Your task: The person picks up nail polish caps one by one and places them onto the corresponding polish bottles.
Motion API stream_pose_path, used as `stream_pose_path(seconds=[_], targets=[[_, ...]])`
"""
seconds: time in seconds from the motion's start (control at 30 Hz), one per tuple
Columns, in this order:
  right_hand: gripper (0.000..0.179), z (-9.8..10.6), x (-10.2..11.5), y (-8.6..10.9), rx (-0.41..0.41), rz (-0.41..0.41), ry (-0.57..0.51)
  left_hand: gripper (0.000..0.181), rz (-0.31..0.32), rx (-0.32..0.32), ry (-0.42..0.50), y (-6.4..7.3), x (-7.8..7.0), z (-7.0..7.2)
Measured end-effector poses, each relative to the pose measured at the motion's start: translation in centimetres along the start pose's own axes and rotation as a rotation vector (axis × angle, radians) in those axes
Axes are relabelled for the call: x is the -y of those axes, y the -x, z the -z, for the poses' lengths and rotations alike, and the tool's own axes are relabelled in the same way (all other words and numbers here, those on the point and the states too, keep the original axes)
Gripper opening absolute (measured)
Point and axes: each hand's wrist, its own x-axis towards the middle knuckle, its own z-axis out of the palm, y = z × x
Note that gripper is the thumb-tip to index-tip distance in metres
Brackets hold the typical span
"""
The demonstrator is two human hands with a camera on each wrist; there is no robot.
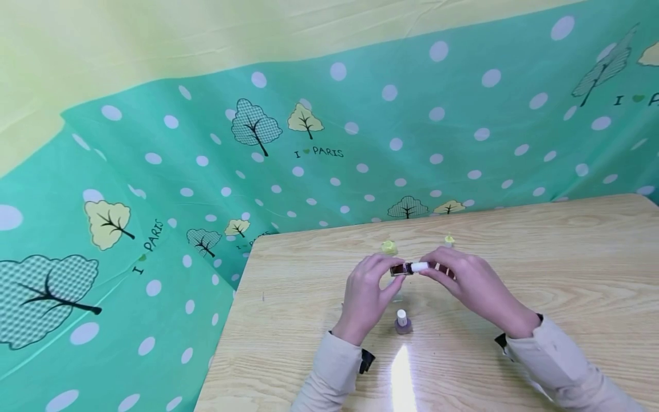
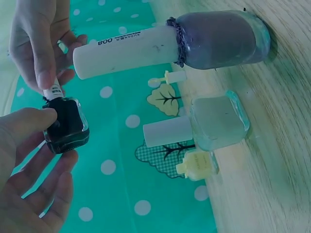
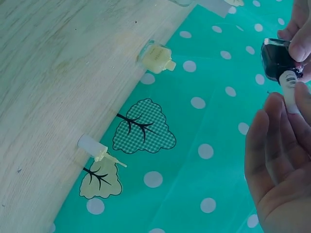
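Note:
My left hand grips a small dark nail polish bottle between thumb and fingers, tipped on its side above the table. From the other side, my right hand pinches its white cap, which sits on the bottle's neck. Just below the hands, a purple nail polish bottle with a tall white cap stands upright. Behind it is a pale bluish nail polish bottle, also capped and partly hidden by my left hand in the head view.
Farther back stands an uncapped yellow nail polish bottle. Its likely cap, white with a yellow-coated brush pointing up, stands on the table to the right. A green dotted curtain hangs along the wooden table's back and left edges.

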Motion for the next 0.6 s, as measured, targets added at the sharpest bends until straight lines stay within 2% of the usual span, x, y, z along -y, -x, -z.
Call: stream_pose_path(seconds=[0.1,0.27,0.43,0.6], targets=[[0.003,0.02,0.12,-0.02,-0.002,-0.012,0.03,0.025,-0.018,-0.008,-0.005,0.03,-0.17,0.08],[0.02,0.01,0.43,-0.15,0.016,-0.085,0.022,0.025,-0.047,-0.032,-0.02,0.03,-0.51,0.31],[0.029,-0.01,0.54,-0.26,0.047,-0.136,-0.007,0.025,-0.06,-0.063,-0.016,0.07,-0.57,0.47],[0.023,-0.13,0.42,-0.07,0.07,-0.159,-0.059,0.025,-0.066,-0.073,-0.001,0.16,-0.46,0.56]])
